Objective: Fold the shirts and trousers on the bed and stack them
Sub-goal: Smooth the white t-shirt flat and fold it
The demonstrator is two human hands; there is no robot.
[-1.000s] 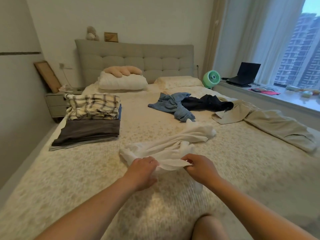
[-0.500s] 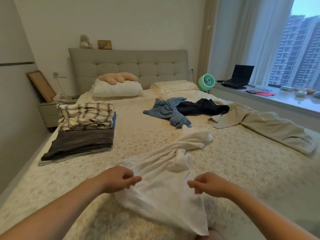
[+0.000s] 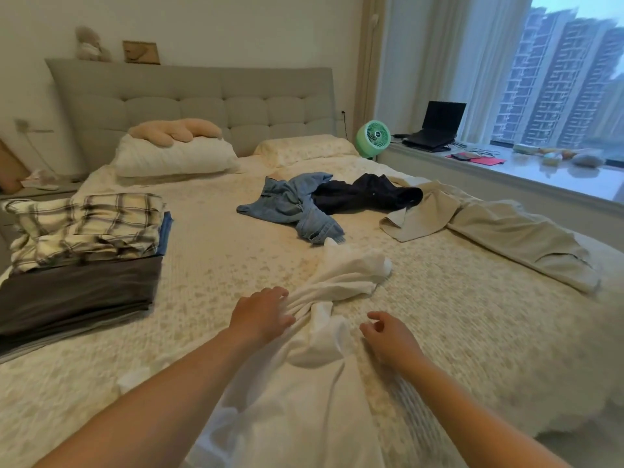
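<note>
Two hands | left hand grips twisted white shirt | right hand loose

Both bare forearms reaching forward from the bottom edge, converging toward the middle. Left hand palm down, fingers spread and slightly bent, resting on a bunched white shirt; a grip perhaps, though motion blur hides the fingertips. Right hand just beside the cloth, fingers loosely curled, thumb raised, holding nothing.
</note>
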